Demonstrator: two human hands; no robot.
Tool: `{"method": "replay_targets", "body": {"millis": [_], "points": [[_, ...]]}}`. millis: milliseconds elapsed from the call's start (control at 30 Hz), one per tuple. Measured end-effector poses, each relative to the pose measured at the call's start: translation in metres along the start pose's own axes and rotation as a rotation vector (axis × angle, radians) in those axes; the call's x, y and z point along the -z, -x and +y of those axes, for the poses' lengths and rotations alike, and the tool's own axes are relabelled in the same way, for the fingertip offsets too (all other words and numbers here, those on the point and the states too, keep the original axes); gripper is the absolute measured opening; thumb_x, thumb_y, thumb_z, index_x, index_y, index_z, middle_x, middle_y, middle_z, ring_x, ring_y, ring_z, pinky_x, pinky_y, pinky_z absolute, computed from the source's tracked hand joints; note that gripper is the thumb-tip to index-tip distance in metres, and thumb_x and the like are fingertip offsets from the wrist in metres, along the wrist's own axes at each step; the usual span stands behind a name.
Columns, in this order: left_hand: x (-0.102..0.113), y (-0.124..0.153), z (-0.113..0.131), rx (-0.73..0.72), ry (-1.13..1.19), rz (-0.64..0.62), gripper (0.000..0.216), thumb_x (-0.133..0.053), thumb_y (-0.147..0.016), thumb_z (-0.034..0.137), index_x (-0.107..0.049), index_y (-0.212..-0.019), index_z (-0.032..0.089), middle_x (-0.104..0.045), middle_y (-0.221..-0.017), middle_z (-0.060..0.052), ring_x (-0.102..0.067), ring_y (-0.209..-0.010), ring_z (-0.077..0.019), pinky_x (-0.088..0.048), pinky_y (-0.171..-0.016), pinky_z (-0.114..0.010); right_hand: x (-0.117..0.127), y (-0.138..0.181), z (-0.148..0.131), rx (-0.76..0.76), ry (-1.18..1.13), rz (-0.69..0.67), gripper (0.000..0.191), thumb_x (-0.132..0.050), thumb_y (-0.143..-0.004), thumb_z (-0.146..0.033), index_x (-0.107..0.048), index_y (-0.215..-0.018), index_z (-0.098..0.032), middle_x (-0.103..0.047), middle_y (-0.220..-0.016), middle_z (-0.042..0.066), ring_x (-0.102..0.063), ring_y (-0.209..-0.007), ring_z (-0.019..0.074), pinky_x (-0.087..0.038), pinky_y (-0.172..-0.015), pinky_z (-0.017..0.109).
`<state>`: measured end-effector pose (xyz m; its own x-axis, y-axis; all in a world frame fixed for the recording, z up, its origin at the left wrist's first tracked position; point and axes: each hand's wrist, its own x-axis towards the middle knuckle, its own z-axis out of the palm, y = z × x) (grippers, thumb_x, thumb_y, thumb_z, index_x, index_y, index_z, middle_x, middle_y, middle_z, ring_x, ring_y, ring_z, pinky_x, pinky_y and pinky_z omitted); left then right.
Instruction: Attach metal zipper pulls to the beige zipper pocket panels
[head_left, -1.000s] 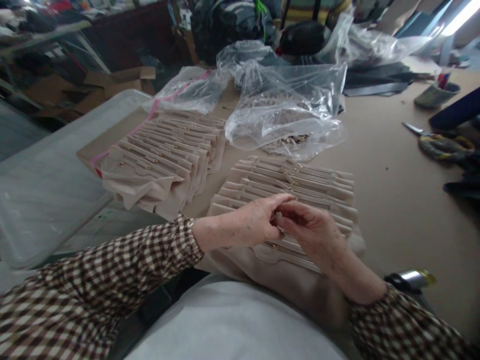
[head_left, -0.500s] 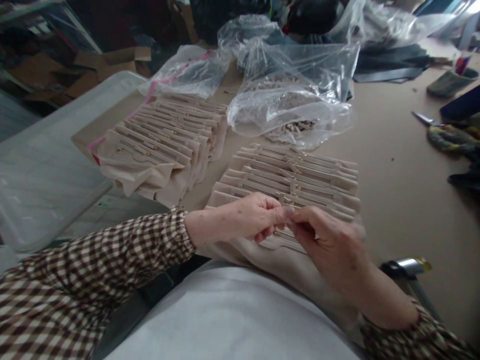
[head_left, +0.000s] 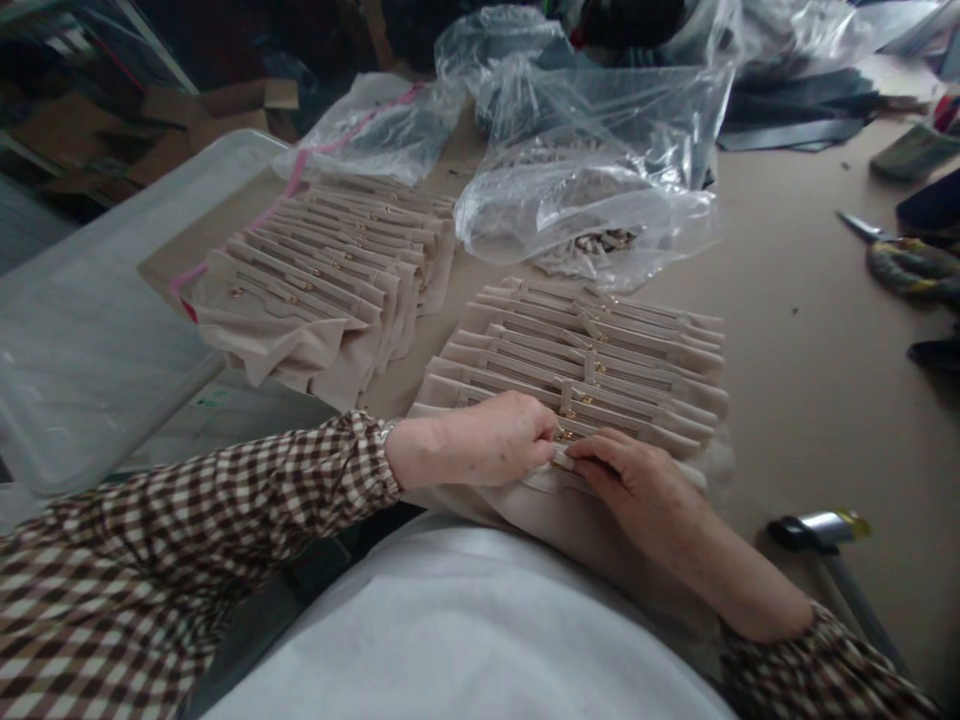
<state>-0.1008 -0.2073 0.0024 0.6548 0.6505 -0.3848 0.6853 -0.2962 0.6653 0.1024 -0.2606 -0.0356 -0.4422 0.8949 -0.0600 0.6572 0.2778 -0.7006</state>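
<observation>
A fanned stack of beige zipper pieces (head_left: 600, 355) lies on the table in front of me. My left hand (head_left: 487, 440) and my right hand (head_left: 637, 485) meet at the nearest piece of that stack, fingertips pinched together around its small gold zipper pull (head_left: 564, 437). Both hands press down on the beige fabric. What exactly sits between the fingertips is mostly hidden. A second fanned stack of beige zipper pieces (head_left: 322, 275) lies to the left.
A clear plastic bag (head_left: 592, 190) with small beige parts sits behind the stacks. A translucent plastic lid (head_left: 90, 340) lies at the left. A hammer (head_left: 821, 530) rests at the right front, scissors (head_left: 900, 255) at the far right. Clutter fills the back.
Both hands have dropped from a raised pinch down onto the nearest zipper piece. The camera view has tilted slightly downward.
</observation>
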Motion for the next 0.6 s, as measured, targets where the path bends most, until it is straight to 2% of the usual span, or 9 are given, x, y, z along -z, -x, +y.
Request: {"method": "replay_targets", "body": {"millis": [333,600], "points": [[0.0022,-0.0010,0.0026,0.022,-0.148,-0.052,0.018,-0.051,-0.081,0.017,-0.065,-0.070,0.014,-0.062,-0.063,-0.002,-0.049,-0.056,-0.0124,-0.029,-0.054,-0.025,-0.0098,-0.0027,0.0032,-0.050,0.123,-0.029,0.015,-0.055,-0.087,-0.010,-0.066,-0.081,-0.020,-0.069,-0.081,0.001,-0.063,-0.073,0.0168,-0.043,-0.068,0.029],[0.0008,-0.0014,0.0014,0.013,-0.205,-0.031,0.020,-0.049,-0.081,0.020,-0.067,-0.073,0.015,-0.066,-0.067,-0.005,-0.055,-0.060,-0.0152,-0.031,-0.054,-0.026,-0.0112,-0.0062,-0.0033,-0.063,0.215,-0.104,0.015,-0.054,-0.088,-0.011,-0.066,-0.086,-0.020,-0.070,-0.085,0.002,-0.065,-0.078,0.0195,-0.045,-0.071,0.030]]}}
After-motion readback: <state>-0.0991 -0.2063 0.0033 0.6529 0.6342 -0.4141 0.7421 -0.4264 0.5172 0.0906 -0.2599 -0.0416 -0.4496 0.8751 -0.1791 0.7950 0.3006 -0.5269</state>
